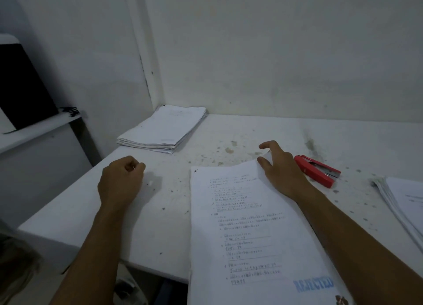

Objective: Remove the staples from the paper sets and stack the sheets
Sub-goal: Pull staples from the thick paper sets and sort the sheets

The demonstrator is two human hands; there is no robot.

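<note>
Head view. A printed paper set stamped "REJECTED" lies on the white bench, its near end overhanging the front edge. The right hand pinches the set's far right corner, thumb on top and fingers curled behind the lifted sheets. The left hand hovers left of the set, fingers clenched; something small glints at the fingertips, too small to identify. A red stapler lies just right of the right hand. A stack of sheets sits in the far corner; another paper pile lies at the right edge.
</note>
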